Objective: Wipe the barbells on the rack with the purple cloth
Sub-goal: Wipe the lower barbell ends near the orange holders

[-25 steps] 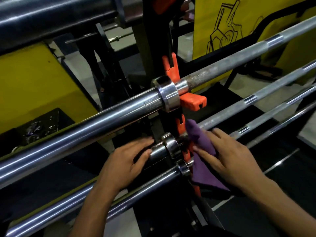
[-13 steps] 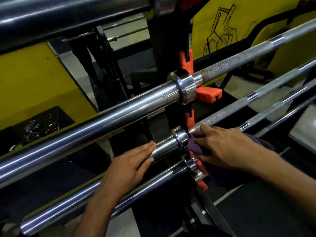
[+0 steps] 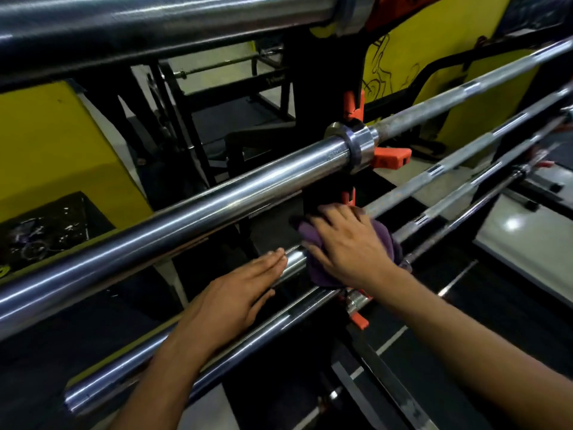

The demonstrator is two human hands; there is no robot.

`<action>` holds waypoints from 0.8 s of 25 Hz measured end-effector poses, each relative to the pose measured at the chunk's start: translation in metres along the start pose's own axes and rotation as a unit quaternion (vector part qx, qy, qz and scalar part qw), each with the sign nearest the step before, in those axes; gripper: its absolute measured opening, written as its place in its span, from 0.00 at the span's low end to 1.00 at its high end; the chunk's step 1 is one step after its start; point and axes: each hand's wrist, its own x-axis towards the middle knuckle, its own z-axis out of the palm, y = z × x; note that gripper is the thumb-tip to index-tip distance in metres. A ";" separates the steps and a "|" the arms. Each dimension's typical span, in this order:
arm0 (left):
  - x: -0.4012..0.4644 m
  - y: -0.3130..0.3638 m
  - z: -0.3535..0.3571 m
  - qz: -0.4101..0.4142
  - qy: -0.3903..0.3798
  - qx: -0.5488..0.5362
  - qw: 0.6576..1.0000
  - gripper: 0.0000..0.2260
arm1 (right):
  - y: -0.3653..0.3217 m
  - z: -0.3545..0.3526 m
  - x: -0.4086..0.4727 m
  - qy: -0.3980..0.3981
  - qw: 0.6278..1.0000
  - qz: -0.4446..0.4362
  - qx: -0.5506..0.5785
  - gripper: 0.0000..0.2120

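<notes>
Left hand (image 3: pixel 235 293) is laid flat, fingers straight and together, on a bar sleeve (image 3: pixel 291 265). Just right of its fingertips, the cloth (image 3: pixel 313 243) is bunched round the same bar at the rack upright (image 3: pixel 325 193). Right hand (image 3: pixel 347 246) is pressed over the cloth, fingers curled round it.

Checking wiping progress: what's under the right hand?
The purple cloth, bunched under the right hand against a barbell. The bar's collar there is covered.
</notes>
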 end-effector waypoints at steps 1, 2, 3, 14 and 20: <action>0.000 0.001 0.000 -0.002 0.002 0.001 1.000 0.28 | -0.003 0.006 0.011 -0.015 0.999 -0.019 -0.026 0.23; 0.000 0.002 0.000 -0.002 0.005 0.002 1.000 0.28 | -0.004 0.008 0.024 -0.030 0.998 -0.034 -0.047 0.22; 0.000 0.002 0.000 0.001 0.010 0.005 1.000 0.28 | -0.007 0.005 0.039 -0.076 0.994 -0.045 -0.060 0.23; 0.002 -0.005 -0.002 0.016 -0.002 -0.024 1.000 0.28 | -0.026 0.004 0.098 -0.282 0.958 0.046 -0.035 0.14; 0.003 -0.005 -0.004 0.009 -0.008 -0.045 0.999 0.28 | -0.022 0.030 -0.028 0.131 0.968 0.135 0.164 0.19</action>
